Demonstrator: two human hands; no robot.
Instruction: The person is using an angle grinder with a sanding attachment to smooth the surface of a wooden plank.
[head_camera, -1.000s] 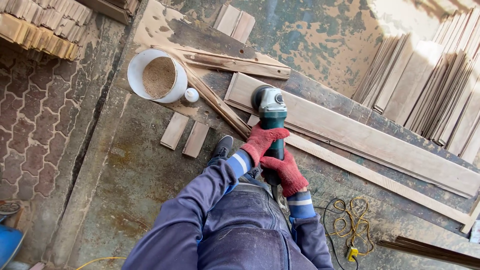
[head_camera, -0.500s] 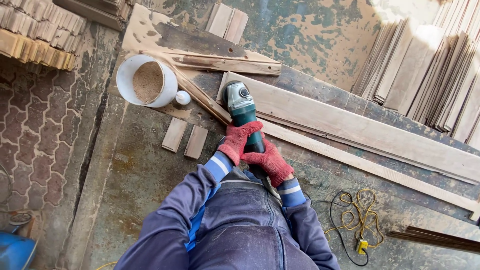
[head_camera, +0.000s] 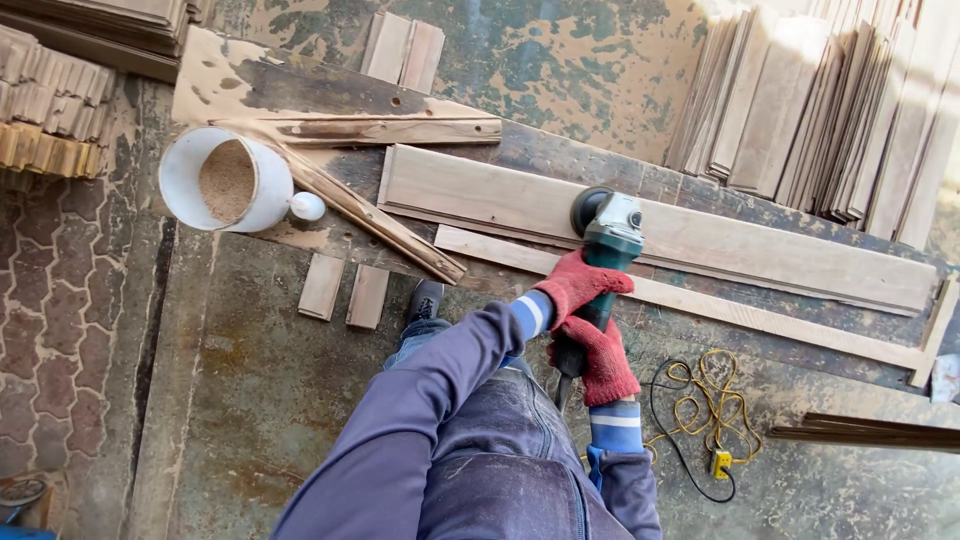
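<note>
Shifted since the earlier frame: angle grinder (head_camera: 607, 240), from the near-left end of the long plank (head_camera: 660, 228) to about its middle. Left hand (head_camera: 580, 284), red glove, closed around the green body just behind the head; right hand (head_camera: 600, 358), red glove, closed on the rear handle, directly below the left. Step judged: sanding pass along the plank face, disc down on the wood. Next move calls for steady, level pressure and keeping the yellow cord (head_camera: 705, 410) clear. Thin batten (head_camera: 700, 302) lies between plank and hands, along the surface's near edge.
</note>
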